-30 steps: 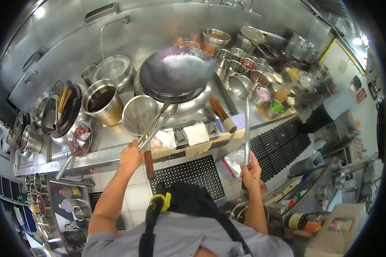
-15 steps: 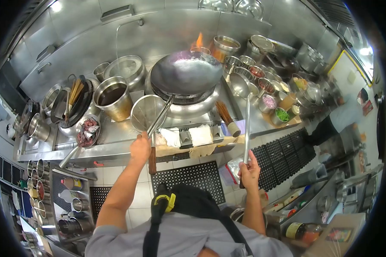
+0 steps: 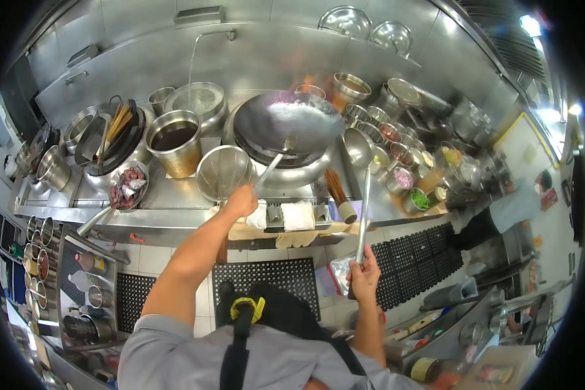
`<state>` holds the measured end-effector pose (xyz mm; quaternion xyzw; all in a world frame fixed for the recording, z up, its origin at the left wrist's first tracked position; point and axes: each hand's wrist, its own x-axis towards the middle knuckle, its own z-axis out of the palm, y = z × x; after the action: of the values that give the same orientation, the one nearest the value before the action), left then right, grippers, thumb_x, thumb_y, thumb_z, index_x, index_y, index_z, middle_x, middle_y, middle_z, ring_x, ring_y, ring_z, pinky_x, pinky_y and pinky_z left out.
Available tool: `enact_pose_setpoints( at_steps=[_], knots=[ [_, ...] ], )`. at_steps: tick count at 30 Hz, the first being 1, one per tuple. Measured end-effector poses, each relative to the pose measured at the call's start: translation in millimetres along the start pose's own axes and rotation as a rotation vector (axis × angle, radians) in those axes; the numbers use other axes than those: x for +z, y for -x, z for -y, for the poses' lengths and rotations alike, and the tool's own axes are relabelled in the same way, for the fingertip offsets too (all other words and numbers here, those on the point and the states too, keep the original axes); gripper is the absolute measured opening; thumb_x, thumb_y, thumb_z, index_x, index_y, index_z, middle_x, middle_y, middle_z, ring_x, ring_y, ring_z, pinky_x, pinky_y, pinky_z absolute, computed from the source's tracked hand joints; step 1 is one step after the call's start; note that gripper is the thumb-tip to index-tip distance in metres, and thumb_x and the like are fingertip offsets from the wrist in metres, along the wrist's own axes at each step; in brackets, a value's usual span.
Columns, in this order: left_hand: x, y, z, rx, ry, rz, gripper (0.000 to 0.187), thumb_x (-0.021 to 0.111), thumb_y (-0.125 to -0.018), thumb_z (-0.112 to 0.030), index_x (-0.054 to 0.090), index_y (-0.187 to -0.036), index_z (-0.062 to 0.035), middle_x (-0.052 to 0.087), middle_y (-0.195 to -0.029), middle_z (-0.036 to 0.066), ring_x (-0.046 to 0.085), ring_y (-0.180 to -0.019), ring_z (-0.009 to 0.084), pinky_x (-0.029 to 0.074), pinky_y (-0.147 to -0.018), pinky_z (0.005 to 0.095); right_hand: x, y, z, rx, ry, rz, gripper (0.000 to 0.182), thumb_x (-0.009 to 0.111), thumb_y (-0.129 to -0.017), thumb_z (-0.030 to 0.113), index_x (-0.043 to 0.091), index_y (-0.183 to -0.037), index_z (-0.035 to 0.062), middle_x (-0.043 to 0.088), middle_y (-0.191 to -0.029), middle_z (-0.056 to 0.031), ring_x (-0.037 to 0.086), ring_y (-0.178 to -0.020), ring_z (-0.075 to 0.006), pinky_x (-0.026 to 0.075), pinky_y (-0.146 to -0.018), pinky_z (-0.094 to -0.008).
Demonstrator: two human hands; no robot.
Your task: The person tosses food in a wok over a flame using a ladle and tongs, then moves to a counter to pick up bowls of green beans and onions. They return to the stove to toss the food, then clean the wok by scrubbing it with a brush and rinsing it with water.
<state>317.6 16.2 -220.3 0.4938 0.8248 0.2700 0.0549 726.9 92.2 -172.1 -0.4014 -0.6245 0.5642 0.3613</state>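
My left hand [image 3: 242,201] is closed around the handle of a large dark wok [image 3: 288,123]. The wok is tilted over the burner ring, with flame behind its far rim and something pale and blurred inside. My right hand [image 3: 364,273] grips the lower end of a long metal ladle [image 3: 366,208]. The ladle's bowl rests near the small containers at the right of the wok. Left of the wok handle lies a round mesh strainer [image 3: 224,172]. A bamboo brush [image 3: 338,195] lies between the wok and the ladle.
A steel pot of dark liquid [image 3: 173,142] stands left of the wok. A pan of raw-looking pieces [image 3: 129,186] sits farther left. Ingredient containers [image 3: 403,179] crowd the right. A folded white cloth [image 3: 298,215] lies at the front edge. Another person [image 3: 500,211] stands at the right.
The wok has come down nearer the burner, and its flame looks smaller. My left hand has moved forward and right relative to the strainer. The camera view has shifted.
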Motion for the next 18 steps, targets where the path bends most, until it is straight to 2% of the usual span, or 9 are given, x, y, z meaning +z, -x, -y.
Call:
enact_pose_setpoints(
  at_steps=[3, 4, 7, 8, 9, 11, 15, 16, 18],
  knots=[
    [-13, 16, -7, -0.014, 0.211, 0.134, 0.026, 0.058, -0.089, -0.02, 0.057, -0.102, 0.0031, 0.064, -0.083, 0.026, 0.064, -0.082, 0.0429, 0.049, -0.075, 0.0475, 13, -7, 2, -0.029, 0.012, -0.018, 0.062, 0.058, -0.087, -0.004, 0.032, -0.143, -0.0066, 0.056, -0.069, -0.0027, 0.051, -0.051, -0.0068, 0.042, -0.043, -0.0212],
    [-30, 26, -17, -0.099, 0.317, 0.232, 0.028, 0.059, -0.091, -0.024, 0.057, -0.105, 0.0005, 0.064, -0.082, 0.023, 0.063, -0.078, 0.0377, 0.048, -0.073, 0.0441, 18, -8, 9, -0.045, 0.062, -0.021, 0.063, 0.056, -0.086, -0.005, 0.032, -0.144, -0.0054, 0.056, -0.07, -0.0013, 0.05, -0.053, -0.0056, 0.042, -0.046, -0.0209],
    [-25, 42, -5, -0.032, 0.396, 0.229, 0.029, 0.06, -0.091, -0.024, 0.057, -0.107, -0.0002, 0.064, -0.081, 0.02, 0.062, -0.077, 0.033, 0.048, -0.074, 0.0414, 28, -32, 17, -0.28, 0.3, -0.027, 0.062, 0.059, -0.084, 0.003, 0.039, -0.143, 0.0008, 0.059, -0.066, -0.0042, 0.052, -0.055, -0.008, 0.045, -0.052, -0.025],
    [-16, 50, 1, -0.027, 0.485, 0.224, 0.028, 0.061, -0.091, -0.023, 0.058, -0.109, -0.0019, 0.064, -0.082, 0.018, 0.061, -0.076, 0.0287, 0.048, -0.074, 0.0388, 30, -37, 30, -0.298, 0.367, -0.018, 0.061, 0.058, -0.084, 0.003, 0.042, -0.142, 0.0013, 0.059, -0.066, -0.0051, 0.051, -0.057, -0.0088, 0.045, -0.056, -0.0265],
    [-26, 59, -6, 0.044, 0.402, 0.188, 0.026, 0.062, -0.091, -0.023, 0.059, -0.108, -0.004, 0.064, -0.082, 0.015, 0.061, -0.077, 0.025, 0.048, -0.073, 0.0362, 37, -40, 53, -0.258, 0.411, -0.022, 0.06, 0.058, -0.084, 0.003, 0.042, -0.142, 0.0021, 0.056, -0.063, -0.0035, 0.048, -0.056, -0.0079, 0.043, -0.054, -0.0255],
    [-43, 67, -20, -0.024, 0.612, 0.092, 0.025, 0.064, -0.09, -0.023, 0.061, -0.106, -0.0045, 0.064, -0.08, 0.014, 0.061, -0.075, 0.0239, 0.048, -0.072, 0.0354, 47, -51, 83, -0.207, 0.478, 0.015, 0.059, 0.057, -0.084, 0.002, 0.043, -0.142, 0.0032, 0.052, -0.062, -0.0011, 0.045, -0.055, -0.007, 0.041, -0.053, -0.0247],
    [-90, 59, -2, -0.092, 0.655, -0.057, 0.032, 0.06, -0.092, -0.032, 0.06, -0.103, -0.0017, 0.064, -0.078, 0.016, 0.063, -0.073, 0.0297, 0.049, -0.071, 0.0384, 69, -81, 100, -0.33, 0.585, -0.01, 0.055, 0.057, -0.085, 0.0, 0.046, -0.139, -0.0002, 0.044, -0.059, 0.0037, 0.038, -0.054, -0.0051, 0.037, -0.051, -0.0231],
    [-105, 62, 7, -0.075, 0.605, -0.005, 0.038, 0.057, -0.092, -0.036, 0.059, -0.104, -0.0006, 0.066, -0.082, 0.019, 0.064, -0.078, 0.035, 0.049, -0.072, 0.0417, 76, -85, 99, -0.337, 0.518, 0.006, 0.056, 0.055, -0.086, -0.002, 0.042, -0.14, -0.0011, 0.051, -0.066, 0.0006, 0.047, -0.055, -0.0055, 0.039, -0.049, -0.0217],
    [-117, 75, 25, -0.056, 0.549, 0.093, 0.039, 0.057, -0.091, -0.037, 0.059, -0.104, -0.0002, 0.066, -0.085, 0.021, 0.064, -0.082, 0.0385, 0.049, -0.073, 0.0439, 97, -80, 103, -0.319, 0.308, -0.017, 0.06, 0.053, -0.086, -0.001, 0.035, -0.144, -0.0005, 0.055, -0.069, -0.0014, 0.049, -0.054, -0.0063, 0.042, -0.049, -0.0221]
  ],
)
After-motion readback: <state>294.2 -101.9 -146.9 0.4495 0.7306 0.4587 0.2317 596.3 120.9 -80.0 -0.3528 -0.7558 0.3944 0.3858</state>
